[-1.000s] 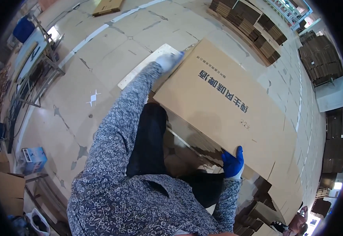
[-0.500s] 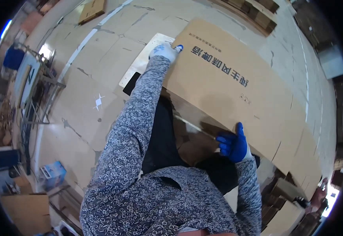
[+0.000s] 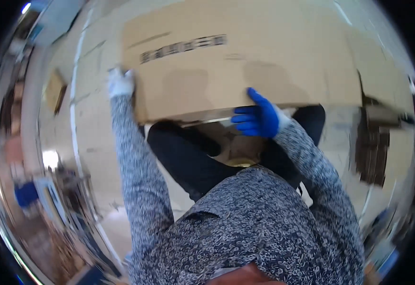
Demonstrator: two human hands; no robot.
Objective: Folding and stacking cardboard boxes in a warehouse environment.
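Note:
A large flat cardboard carton (image 3: 207, 80) with dark printing lies across the space in front of me, above my knees. My left hand (image 3: 121, 81), in a white glove with blue on the fingers, is at its left end with the fingers bent in at the edge; motion blurs it. At the near edge, right of the middle, is my right hand (image 3: 260, 116) in a blue-palmed glove. Its thumb points up over the cardboard and the other fingers are spread below the edge, holding nothing.
A flat brown cardboard piece (image 3: 54, 91) lies on the floor at the left. Stacked brown cardboard (image 3: 373, 147) stands to the right. A metal-framed stand (image 3: 69, 194) and a blue object (image 3: 26, 194) are at the lower left, blurred. White lines run along the floor.
The view has turned; the carton has swung from a slant to lying nearly straight across before me. My left hand remains at its left end, my right hand near its front edge.

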